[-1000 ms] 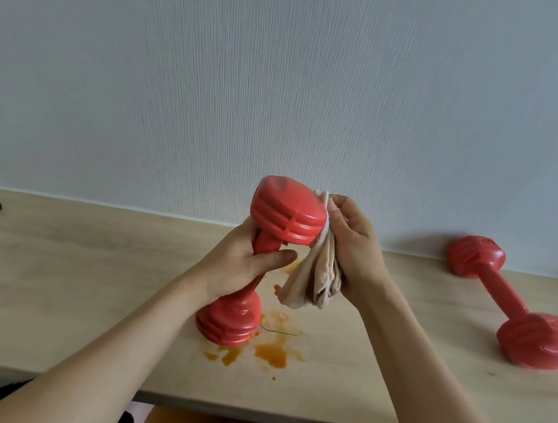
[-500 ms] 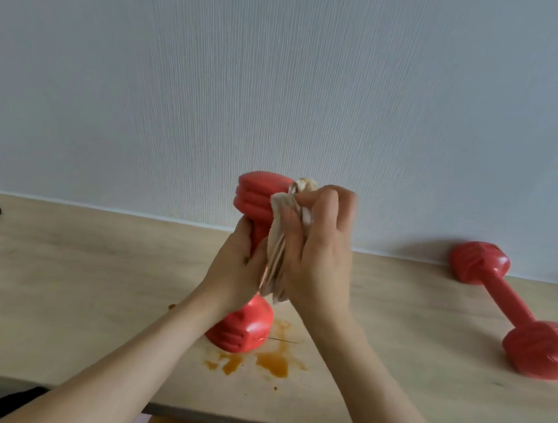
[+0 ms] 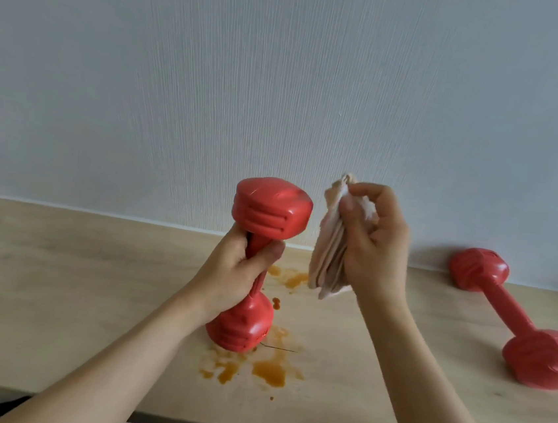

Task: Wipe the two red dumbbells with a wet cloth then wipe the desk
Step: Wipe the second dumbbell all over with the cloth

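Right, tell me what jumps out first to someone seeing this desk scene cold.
The red dumbbell held upright mid-frame by the left hand draws the eye, with the right hand gripping a bunched beige cloth just beside it, not touching. Under them, orange spill patches stain the wooden desk. A second red dumbbell lies at the far right.

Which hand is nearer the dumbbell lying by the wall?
Right. The right hand, holding the cloth, is raised mid-desk, apart from the lying dumbbell at far right. The left hand is farther left, gripping the upright dumbbell.
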Available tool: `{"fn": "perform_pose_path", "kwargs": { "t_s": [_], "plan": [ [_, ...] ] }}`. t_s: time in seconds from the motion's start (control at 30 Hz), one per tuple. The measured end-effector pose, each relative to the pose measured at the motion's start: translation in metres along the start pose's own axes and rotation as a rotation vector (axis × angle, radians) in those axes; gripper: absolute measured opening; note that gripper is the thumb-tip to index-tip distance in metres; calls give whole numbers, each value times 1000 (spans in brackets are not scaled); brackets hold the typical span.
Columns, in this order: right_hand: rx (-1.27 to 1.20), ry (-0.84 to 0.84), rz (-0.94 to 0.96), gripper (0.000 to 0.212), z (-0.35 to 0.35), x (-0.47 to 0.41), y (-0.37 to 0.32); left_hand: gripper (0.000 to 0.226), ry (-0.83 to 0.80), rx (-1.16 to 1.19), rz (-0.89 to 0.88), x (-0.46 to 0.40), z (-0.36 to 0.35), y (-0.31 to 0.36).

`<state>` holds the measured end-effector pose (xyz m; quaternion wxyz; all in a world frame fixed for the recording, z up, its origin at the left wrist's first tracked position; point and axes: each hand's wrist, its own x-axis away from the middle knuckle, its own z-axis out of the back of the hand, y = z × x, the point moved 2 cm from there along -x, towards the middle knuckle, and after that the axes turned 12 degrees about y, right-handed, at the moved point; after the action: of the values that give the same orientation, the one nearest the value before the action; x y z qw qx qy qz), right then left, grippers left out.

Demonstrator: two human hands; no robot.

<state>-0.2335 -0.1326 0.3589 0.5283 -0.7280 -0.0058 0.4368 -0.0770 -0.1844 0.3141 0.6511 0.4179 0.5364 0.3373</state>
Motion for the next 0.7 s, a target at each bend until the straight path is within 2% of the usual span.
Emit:
{"fn": "perform_pose_path", "kwargs": {
  "t_s": [0.13,0.2,0.33,0.4,0.47,0.53,0.63,0.7],
  "plan": [
    [-21,-134,247,9,-5,8,-37,7,60,35,85,-4,3,-3],
    [112,-198,362,15,-15,20,-47,2,87,-5,52,-3,2,-4],
    [440,-158,523,21,-24,26,-65,17,155,-165,-96,1,0,-3],
    [588,-231,467,19,-24,12,-64,14,175,-219,-163,3,-6,-4],
    [679,-312,355,20,-21,-7,-58,31,193,-274,-196,2,-9,-6],
    [729,-332,346,20,-17,-11,-54,38,186,-348,-213,-3,-9,-12],
    [673,-303,455,16,-14,6,-61,15,139,-423,-207,-9,-8,-16],
    [610,-284,472,14,-13,13,-64,20,126,-443,-225,-10,-8,-15]
  ]
}}
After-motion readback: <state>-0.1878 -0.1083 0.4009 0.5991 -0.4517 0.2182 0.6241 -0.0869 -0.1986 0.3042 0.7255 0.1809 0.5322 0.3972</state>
